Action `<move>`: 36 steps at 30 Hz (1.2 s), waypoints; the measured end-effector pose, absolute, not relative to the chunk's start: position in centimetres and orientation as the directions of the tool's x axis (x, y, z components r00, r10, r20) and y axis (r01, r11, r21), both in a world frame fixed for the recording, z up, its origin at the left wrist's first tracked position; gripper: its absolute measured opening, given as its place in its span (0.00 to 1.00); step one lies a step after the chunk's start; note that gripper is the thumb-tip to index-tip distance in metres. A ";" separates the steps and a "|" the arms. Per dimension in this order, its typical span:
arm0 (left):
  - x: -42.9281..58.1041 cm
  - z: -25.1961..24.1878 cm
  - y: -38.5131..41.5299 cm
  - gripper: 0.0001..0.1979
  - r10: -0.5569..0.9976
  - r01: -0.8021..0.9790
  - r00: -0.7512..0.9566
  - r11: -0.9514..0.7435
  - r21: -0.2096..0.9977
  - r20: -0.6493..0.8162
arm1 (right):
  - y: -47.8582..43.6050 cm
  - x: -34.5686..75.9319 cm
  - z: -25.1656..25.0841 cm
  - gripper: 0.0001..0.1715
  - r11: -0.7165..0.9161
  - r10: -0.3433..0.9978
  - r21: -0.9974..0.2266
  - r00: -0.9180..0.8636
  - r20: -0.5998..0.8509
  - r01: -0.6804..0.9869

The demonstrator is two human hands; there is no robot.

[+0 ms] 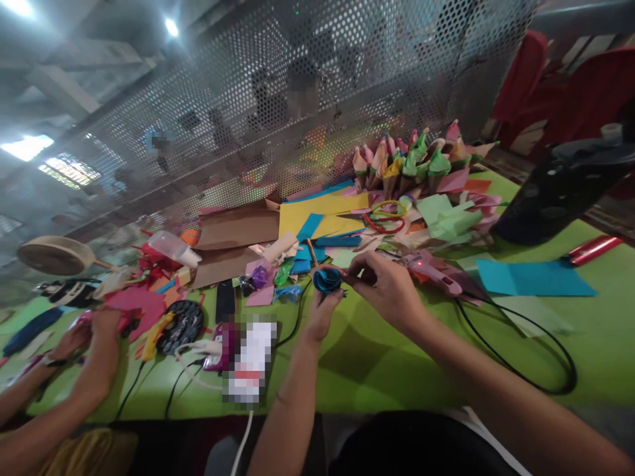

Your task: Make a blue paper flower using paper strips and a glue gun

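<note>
My left hand (323, 312) is closed around a small roll of blue paper (327, 280), its spiral end facing up. From the right, my right hand (380, 284) pinches at the roll's edge with thumb and fingertips; the exact contact is small and partly hidden. Just behind the roll stands a thin brown stick (311, 252). A pink glue gun (434, 272) lies to the right of my right hand, its black cord looping over the green table. Further right is a flat sheet of blue paper (536, 277).
Paper cones with coloured swirled tops (417, 162) crowd the back, near yellow paper (322, 210) and brown sheets (238, 228). A dark bottle (550, 192) stands right. At left, a co-worker's hands (102, 327) are busy near a yellow glue gun (157, 336). A phone (253, 360) lies front left.
</note>
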State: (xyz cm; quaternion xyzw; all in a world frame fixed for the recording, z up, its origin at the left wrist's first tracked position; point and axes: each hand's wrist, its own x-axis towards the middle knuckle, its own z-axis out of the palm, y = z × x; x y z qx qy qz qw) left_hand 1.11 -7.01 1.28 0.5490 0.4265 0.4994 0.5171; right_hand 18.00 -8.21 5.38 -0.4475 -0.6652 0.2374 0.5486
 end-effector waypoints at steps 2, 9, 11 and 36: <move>1.3 1.8 -7.2 0.17 0.980 0.003 0.126 -0.154 0.988 0.152 | -8.4 17.9 5.5 0.05 0.463 0.870 -0.825 0.012 0.493 0.323; 1.9 2.6 -7.6 0.18 0.949 0.152 0.119 -0.309 0.939 0.293 | -9.1 17.5 5.8 0.08 0.435 0.894 -0.860 -0.014 0.448 0.266; 2.0 2.7 -7.7 0.18 0.935 0.181 0.124 -0.350 0.919 0.332 | -9.2 17.3 5.8 0.08 0.433 0.895 -0.868 -0.003 0.446 0.243; 1.4 2.0 -7.6 0.16 0.841 0.158 0.197 -0.534 0.830 0.504 | -10.2 16.7 6.0 0.13 0.448 0.890 -0.887 0.034 0.454 0.109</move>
